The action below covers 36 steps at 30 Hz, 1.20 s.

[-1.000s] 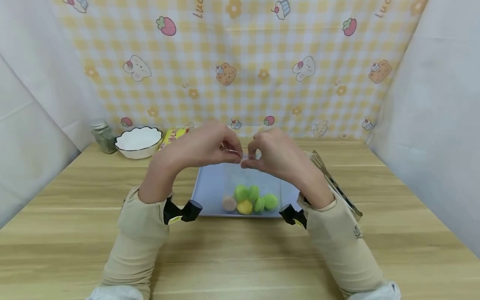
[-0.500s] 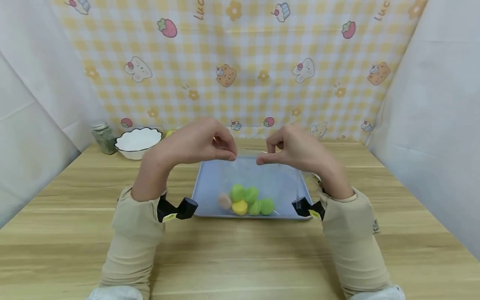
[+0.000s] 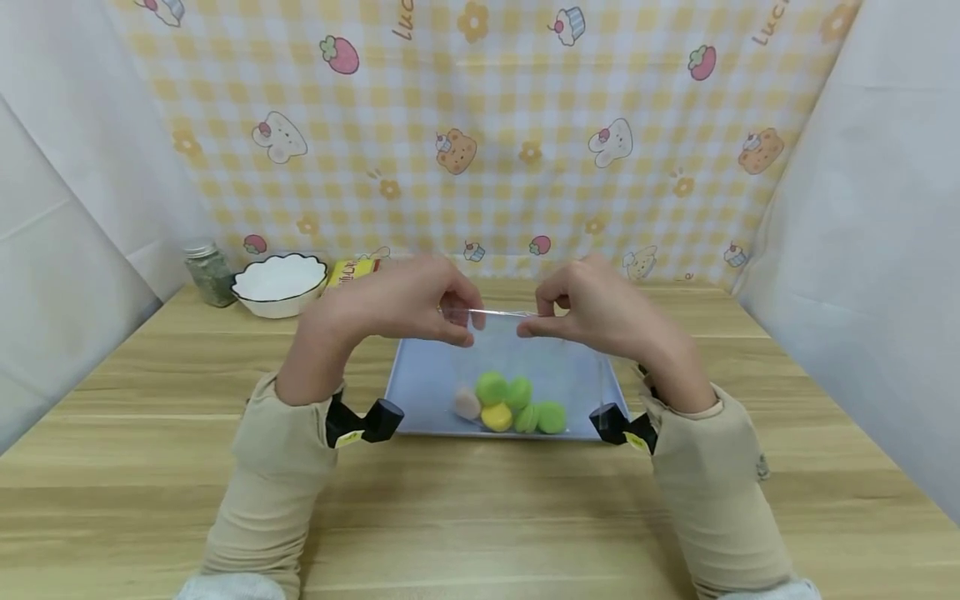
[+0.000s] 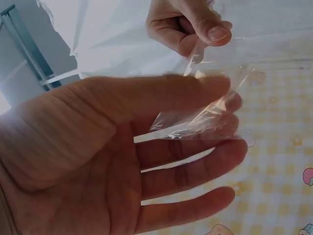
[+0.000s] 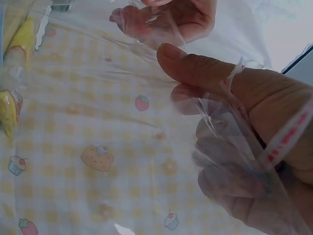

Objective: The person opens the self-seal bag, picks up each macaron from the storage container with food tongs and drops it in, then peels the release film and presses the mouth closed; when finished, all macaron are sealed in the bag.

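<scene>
A clear plastic bag (image 3: 501,313) stretches between the hands above the blue tray (image 3: 420,367). Several macarons (image 3: 491,389), green, yellow and a pale one, show through its lower part and seem to be inside it. The left hand (image 3: 397,298) has its thumb and forefinger slightly apart, with the bag's edge lying between them. In the left wrist view, the fingers of the left hand (image 4: 122,147) are nearly straight behind the film. The right hand (image 3: 600,304) pinches the top edge with thumb and forefinger. Near its thumb hangs a strip with red print (image 5: 291,134).
A scalloped white bowl (image 3: 277,279), a glass jar (image 3: 210,273) with green contents and a yellow packet (image 3: 352,269) stand at the back left of the wooden table (image 3: 480,517). A checked curtain (image 3: 525,192) closes off the rear; white cloth hangs at both sides.
The right hand has moved away to the right from the left hand, still with the bag. The left thumb and forefinger have spread apart. The macarons have swung left and then right.
</scene>
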### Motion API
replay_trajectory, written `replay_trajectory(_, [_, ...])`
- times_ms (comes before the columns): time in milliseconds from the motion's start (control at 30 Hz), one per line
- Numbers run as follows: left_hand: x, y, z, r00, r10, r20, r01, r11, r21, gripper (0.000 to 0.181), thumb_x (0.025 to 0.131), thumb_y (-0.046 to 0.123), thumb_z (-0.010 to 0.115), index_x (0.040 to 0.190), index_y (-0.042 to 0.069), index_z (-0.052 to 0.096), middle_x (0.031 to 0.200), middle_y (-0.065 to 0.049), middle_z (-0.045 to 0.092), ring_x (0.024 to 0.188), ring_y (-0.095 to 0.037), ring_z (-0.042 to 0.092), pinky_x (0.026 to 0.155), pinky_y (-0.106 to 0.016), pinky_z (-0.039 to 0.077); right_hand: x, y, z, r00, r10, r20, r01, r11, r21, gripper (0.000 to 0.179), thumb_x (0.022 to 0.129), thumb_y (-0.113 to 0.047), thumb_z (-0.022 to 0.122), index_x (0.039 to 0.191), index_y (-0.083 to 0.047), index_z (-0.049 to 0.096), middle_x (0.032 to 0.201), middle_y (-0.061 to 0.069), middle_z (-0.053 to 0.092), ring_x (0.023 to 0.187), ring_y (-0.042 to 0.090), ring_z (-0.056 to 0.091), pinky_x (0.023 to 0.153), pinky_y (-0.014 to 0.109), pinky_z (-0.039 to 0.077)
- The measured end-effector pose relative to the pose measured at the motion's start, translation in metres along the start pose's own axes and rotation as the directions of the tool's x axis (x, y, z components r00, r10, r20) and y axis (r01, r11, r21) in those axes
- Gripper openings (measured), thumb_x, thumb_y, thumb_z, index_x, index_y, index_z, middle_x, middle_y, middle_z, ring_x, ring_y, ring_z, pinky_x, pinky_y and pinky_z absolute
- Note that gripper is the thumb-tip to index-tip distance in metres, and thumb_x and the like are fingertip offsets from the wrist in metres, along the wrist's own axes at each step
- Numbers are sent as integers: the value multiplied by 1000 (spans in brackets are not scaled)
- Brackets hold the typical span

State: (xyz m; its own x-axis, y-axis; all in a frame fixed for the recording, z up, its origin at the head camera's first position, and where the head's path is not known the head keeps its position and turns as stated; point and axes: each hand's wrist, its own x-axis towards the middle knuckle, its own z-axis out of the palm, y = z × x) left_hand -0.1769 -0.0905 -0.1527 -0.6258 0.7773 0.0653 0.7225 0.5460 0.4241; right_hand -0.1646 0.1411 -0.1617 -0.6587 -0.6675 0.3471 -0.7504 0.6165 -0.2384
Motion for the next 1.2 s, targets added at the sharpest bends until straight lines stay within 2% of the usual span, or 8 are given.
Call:
replay_trajectory(167, [1, -2, 2, 999, -47, 16, 47, 999, -3, 6, 84, 5, 67, 84, 8, 72, 74, 2, 65, 65, -11, 55, 64, -28, 48, -2, 1, -3, 999, 38, 19, -38, 999, -4, 34, 78, -29, 75, 55, -18, 53, 51, -9, 40, 46, 7, 25, 47, 26, 28])
replay_trajectory(267, [1, -4, 2, 999, -38, 30, 39, 999, -25, 7, 85, 4, 66, 85, 6, 72, 72, -1, 64, 65, -12, 55, 64, -29, 48, -5, 2, -7, 996, 72, 47, -73, 997, 10, 31, 80, -30, 74, 57, -17, 56, 51, -8, 42, 46, 8, 26, 47, 26, 28])
replay_trajectory(400, [0, -4, 1, 998, -20, 51, 22, 999, -44, 11, 87, 2, 61, 85, 8, 71, 74, 0, 64, 66, -12, 56, 63, -29, 48, -9, 3, -11, 989, 101, 110, -104, 994, 27, 24, 80, -28, 74, 62, -17, 61, 51, -7, 36, 46, 8, 25, 48, 26, 28])
replay_trajectory(533, [-6, -7, -3, 998, -42, 46, 43, 999, -24, 15, 87, 1, 59, 85, 9, 71, 75, 2, 63, 67, -13, 55, 64, -30, 47, -14, 10, -15, 974, 145, 175, -151, 988, 20, 14, 82, -21, 73, 70, -16, 68, 52, -5, 28, 49, 9, 23, 49, 26, 26])
replay_trajectory(700, [-12, -14, -7, 997, -70, 28, 70, 997, -20, 14, 87, 2, 60, 85, 10, 71, 77, 1, 64, 67, -13, 54, 64, -31, 46, -19, 17, -22, 961, 208, 180, -219, 975, 44, 12, 84, -22, 70, 74, -15, 71, 51, -6, 31, 46, 8, 23, 46, 24, 26])
replay_trajectory(833, [-13, -12, -9, 995, -95, 15, 95, 995, 0, 13, 87, 3, 61, 85, 10, 71, 75, 2, 64, 65, -12, 53, 64, -31, 45, -18, 16, -23, 966, 203, 161, -210, 977, 26, 12, 84, -24, 70, 75, -15, 72, 50, -6, 31, 45, 7, 23, 46, 24, 26])
replay_trajectory(1033, [-9, -11, -6, 987, -158, -6, 158, 986, 43, 10, 86, 6, 62, 83, 9, 70, 64, 1, 58, 59, -12, 46, 60, -28, 41, -14, 16, -17, 960, 224, 170, -224, 974, -18, 11, 85, -23, 69, 78, -15, 72, 50, -5, 32, 47, 9, 26, 49, 26, 29])
replay_trajectory(1200, [-2, -11, 2, 983, -183, 19, 181, 981, 63, 9, 86, 8, 61, 85, 7, 70, 66, 1, 59, 61, -11, 49, 60, -27, 42, -9, 15, -9, 969, 173, 174, -165, 985, -56, 13, 83, -20, 70, 72, -14, 68, 51, -6, 31, 49, 9, 28, 50, 27, 28])
